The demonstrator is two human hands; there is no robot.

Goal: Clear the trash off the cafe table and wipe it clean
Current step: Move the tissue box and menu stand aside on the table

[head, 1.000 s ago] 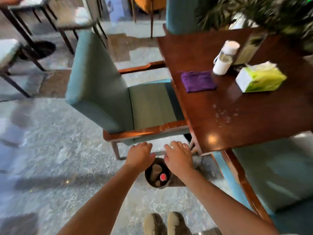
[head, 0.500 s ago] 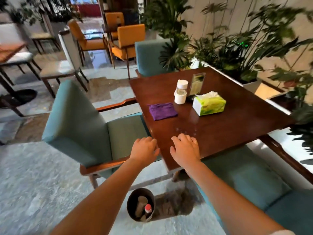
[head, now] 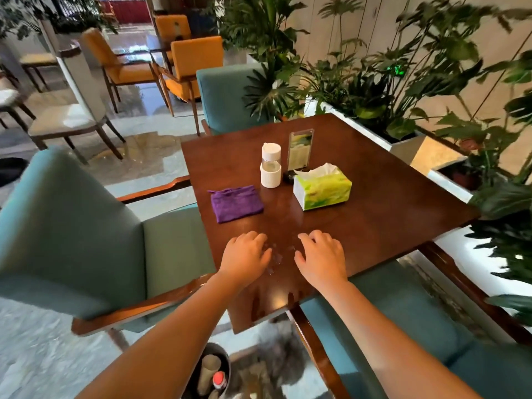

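A dark wooden cafe table point(head: 388, 197) fills the middle of the view. On it a folded purple cloth point(head: 235, 203) lies to the left. Small pale specks and wet spots point(head: 277, 253) dot the near part of the tabletop. My left hand point(head: 246, 256) and my right hand point(head: 322, 259) hover side by side over those spots, fingers loosely curled, holding nothing. Below the table's near corner a small dark bin point(head: 208, 372) stands on the floor with a paper cup and a red-capped item inside.
A white-capped bottle point(head: 270, 165), an acrylic menu stand point(head: 300, 149) and a green tissue pack point(head: 322, 190) stand on the table's far half. Teal chairs sit at the left point(head: 72, 234), far side point(head: 230, 96) and near right point(head: 417, 326). White planters with plants point(head: 403, 82) line the right.
My view has risen from the bin on the floor to the tabletop. Both hands have come up from over the bin and moved forward over the table's near part.
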